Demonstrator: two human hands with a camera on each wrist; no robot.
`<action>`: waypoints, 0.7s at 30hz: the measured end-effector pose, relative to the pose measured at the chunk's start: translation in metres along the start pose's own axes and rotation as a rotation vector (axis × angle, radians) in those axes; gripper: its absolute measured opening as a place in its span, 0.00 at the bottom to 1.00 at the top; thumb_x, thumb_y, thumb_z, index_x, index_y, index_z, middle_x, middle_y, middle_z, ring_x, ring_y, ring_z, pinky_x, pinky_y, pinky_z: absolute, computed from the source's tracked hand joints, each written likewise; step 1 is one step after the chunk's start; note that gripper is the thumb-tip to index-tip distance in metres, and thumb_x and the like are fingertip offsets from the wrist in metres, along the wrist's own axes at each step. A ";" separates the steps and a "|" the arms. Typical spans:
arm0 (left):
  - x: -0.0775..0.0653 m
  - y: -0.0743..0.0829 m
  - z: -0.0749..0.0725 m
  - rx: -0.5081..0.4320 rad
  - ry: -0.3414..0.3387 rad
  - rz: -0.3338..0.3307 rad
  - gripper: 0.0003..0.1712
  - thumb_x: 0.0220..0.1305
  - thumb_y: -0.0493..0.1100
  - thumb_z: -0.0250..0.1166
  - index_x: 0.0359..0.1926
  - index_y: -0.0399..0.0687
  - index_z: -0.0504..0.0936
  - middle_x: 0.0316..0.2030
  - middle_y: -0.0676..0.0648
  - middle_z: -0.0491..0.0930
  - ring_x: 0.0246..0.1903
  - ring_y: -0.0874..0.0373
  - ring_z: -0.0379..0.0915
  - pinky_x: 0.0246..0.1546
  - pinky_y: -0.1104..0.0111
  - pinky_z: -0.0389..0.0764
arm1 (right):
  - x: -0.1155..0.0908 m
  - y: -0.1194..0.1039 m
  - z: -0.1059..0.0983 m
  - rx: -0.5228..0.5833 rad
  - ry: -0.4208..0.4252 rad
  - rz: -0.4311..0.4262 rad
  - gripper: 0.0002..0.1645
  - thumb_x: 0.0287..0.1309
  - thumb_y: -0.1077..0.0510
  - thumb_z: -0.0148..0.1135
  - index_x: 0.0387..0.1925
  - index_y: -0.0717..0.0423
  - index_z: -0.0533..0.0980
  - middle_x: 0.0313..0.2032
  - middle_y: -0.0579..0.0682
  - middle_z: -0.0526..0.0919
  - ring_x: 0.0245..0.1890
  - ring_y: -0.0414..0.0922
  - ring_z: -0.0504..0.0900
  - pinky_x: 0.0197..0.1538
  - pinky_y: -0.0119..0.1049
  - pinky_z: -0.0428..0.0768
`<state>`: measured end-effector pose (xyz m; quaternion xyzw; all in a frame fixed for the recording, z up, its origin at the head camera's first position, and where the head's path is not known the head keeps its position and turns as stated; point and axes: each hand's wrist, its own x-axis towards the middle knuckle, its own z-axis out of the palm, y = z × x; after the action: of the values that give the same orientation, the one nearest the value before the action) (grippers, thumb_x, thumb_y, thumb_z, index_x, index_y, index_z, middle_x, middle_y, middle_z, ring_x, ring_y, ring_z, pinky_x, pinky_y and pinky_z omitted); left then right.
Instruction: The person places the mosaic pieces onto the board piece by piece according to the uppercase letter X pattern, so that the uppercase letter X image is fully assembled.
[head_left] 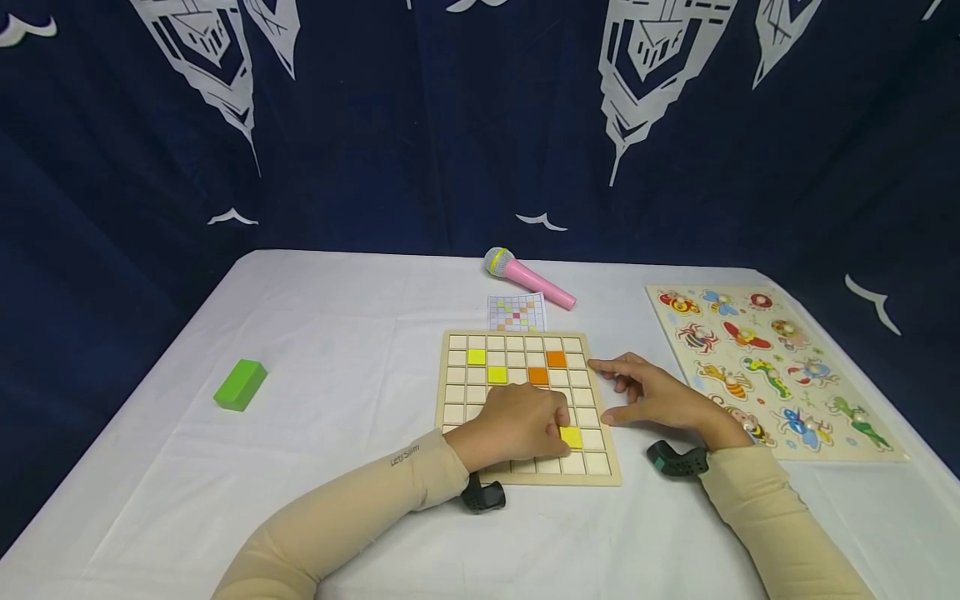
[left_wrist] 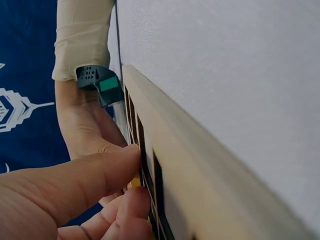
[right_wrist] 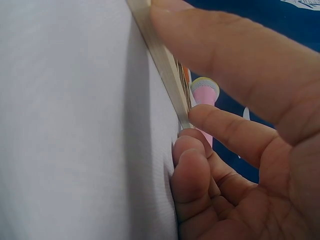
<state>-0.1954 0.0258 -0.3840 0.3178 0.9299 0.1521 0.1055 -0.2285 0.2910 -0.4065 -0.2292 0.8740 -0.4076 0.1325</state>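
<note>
In the head view a wooden grid board lies on the table, with two lime-green tiles and two orange tiles in its squares. My left hand reaches across the board and pinches a yellow tile at the lower right squares; the left wrist view shows a sliver of the yellow tile between thumb and finger. My right hand touches the board's right edge with index finger and thumb, its other fingers bent. The left hand and forearm hide the board's lower left squares.
A small printed pattern card lies behind the board, partly under it. Beyond it is a pink toy microphone. An insect puzzle board lies at the right. A green block stands at the left.
</note>
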 end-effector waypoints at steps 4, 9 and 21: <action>-0.001 -0.001 0.000 -0.001 -0.003 -0.004 0.15 0.62 0.55 0.79 0.46 0.58 0.88 0.24 0.72 0.78 0.37 0.71 0.77 0.47 0.61 0.77 | 0.001 0.000 0.000 0.002 -0.001 -0.005 0.50 0.55 0.62 0.83 0.75 0.71 0.68 0.44 0.52 0.71 0.39 0.46 0.69 0.41 0.33 0.72; -0.006 -0.006 -0.004 -0.024 -0.003 -0.003 0.18 0.62 0.55 0.80 0.49 0.58 0.87 0.24 0.73 0.79 0.37 0.71 0.77 0.42 0.63 0.77 | 0.003 0.000 0.002 0.013 -0.004 -0.010 0.50 0.56 0.62 0.83 0.75 0.71 0.69 0.43 0.53 0.71 0.39 0.46 0.69 0.42 0.33 0.72; -0.043 -0.049 -0.021 -0.240 0.221 0.017 0.09 0.73 0.43 0.68 0.51 0.53 0.89 0.39 0.59 0.87 0.33 0.66 0.78 0.38 0.64 0.78 | -0.002 0.001 0.005 -0.022 0.003 -0.001 0.49 0.56 0.63 0.83 0.74 0.73 0.69 0.44 0.53 0.72 0.39 0.45 0.69 0.41 0.33 0.72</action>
<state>-0.1956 -0.0427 -0.3777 0.2922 0.9083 0.2969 0.0386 -0.2250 0.2893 -0.4109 -0.2304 0.8785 -0.3983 0.1284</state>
